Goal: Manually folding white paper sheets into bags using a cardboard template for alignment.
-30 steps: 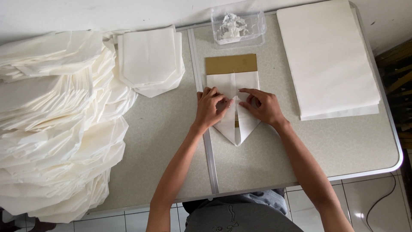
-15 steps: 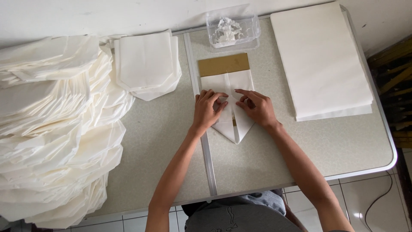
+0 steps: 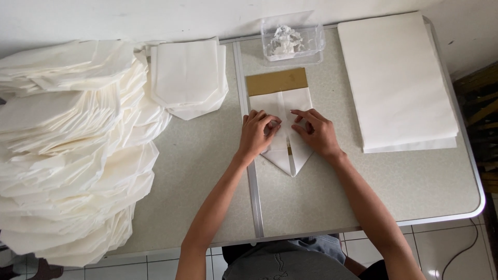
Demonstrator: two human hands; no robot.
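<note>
Head view, speckled folding table (image 3: 197,171), white wall (image 3: 129,18), tiled floor (image 3: 446,254).

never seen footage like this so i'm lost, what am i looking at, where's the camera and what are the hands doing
There is no machine here: a person works with two bare hands. The single picture comes from a camera worn on the person's head, looking straight down, so the arms enter from the bottom.

The left hand and right hand both press flat on a white folded sheet whose near end comes to a point. A brown card shows at its far end.

On the grey table also lie a flat paper stack at the right, a clear tub holding something white at the back, a small pile of folded pieces, and a big heap of them at the left.
</note>
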